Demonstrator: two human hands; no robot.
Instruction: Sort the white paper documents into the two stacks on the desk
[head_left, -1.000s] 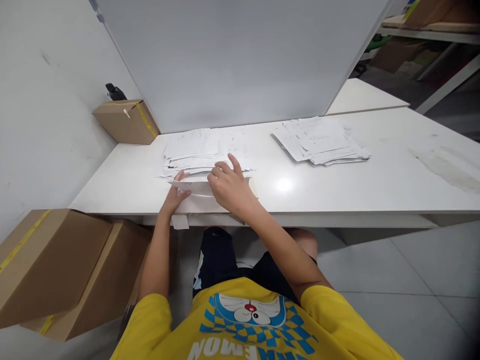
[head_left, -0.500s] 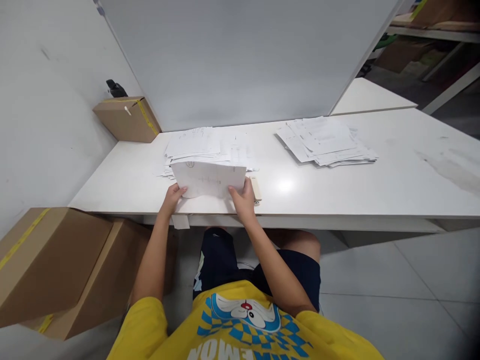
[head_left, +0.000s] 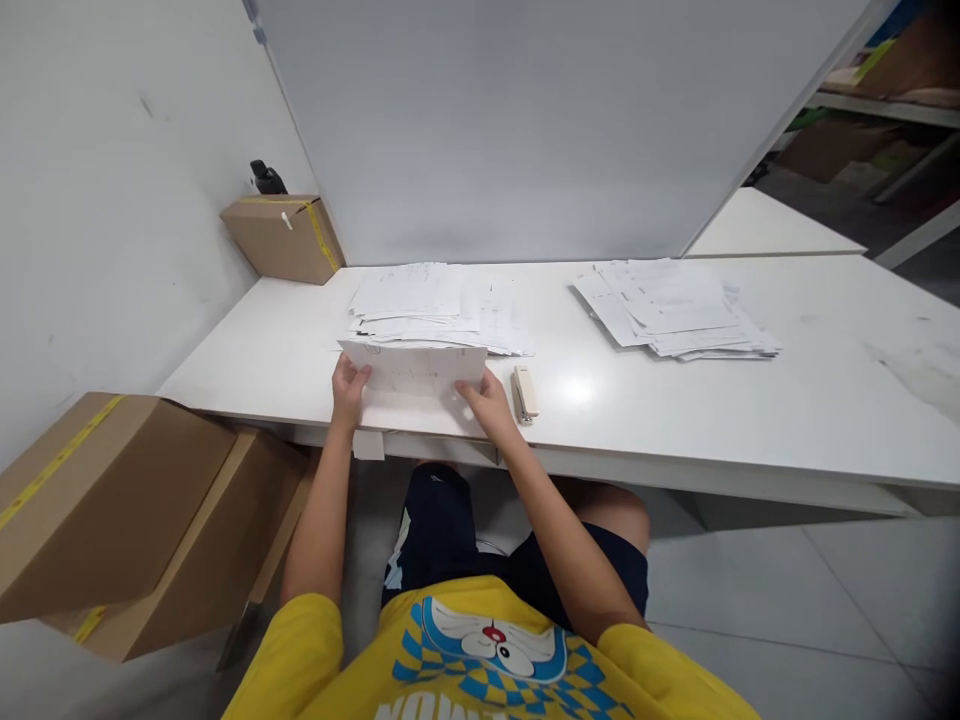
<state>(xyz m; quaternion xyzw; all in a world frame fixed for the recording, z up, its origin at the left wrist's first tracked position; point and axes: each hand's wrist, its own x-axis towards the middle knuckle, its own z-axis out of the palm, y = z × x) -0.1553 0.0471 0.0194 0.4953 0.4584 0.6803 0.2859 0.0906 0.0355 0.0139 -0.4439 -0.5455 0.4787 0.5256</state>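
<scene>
Both hands hold white paper sheets (head_left: 409, 369) over the front of the white table. My left hand (head_left: 348, 392) pinches the left edge, thumb on the near face. Gripping the right edge is my right hand (head_left: 486, 402), its thumb also on the near face. Faint print and a round stamp mark show on the paper; how many sheets there are I cannot tell. Just right of my right hand lies a cream stapler (head_left: 525, 394). Behind the held paper rests a loose stack of papers (head_left: 409, 292).
A second paper pile (head_left: 675, 305) lies to the right on the white table (head_left: 675, 410). A small cardboard box (head_left: 281, 240) stands at the back left corner, against a grey partition (head_left: 487, 130). Large cardboard boxes (head_left: 97, 500) stand at the left, below table height.
The held paper has tipped and sunk slightly, so less of its face shows. The stapler, partly hidden before, is now in full view. My view has shifted a little.
</scene>
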